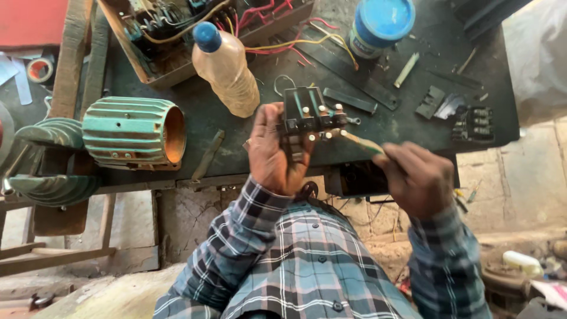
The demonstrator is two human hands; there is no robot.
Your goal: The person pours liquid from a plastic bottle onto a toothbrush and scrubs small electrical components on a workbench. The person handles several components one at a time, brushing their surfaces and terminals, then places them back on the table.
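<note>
Left hand (pixel 273 150) has the black boxy terminal block with pale screw heads (pixel 308 112) clamped in its grip, up above the dark counter (pixel 224 127). Right hand (pixel 416 177) is clenched on a thin yellow-green-handled screwdriver (pixel 361 143), its shaft running up-left so the tip meets the block's lower right edge.

A dark worktop (pixel 236 127) carries the clutter. Just beyond the left hand (pixel 273 155) stands a clear plastic bottle (pixel 227 71) with a blue cap, tilted. Farther off lies an open box of red and yellow wires (pixel 260 29). Well to that hand's left rests a green ribbed motor casing (pixel 133 133), its rusty bore showing. Beyond the right hand (pixel 416 177) stands a blue-lidded tub (pixel 378 26); to that hand's right lies a small black terminal block (pixel 472 124).
</note>
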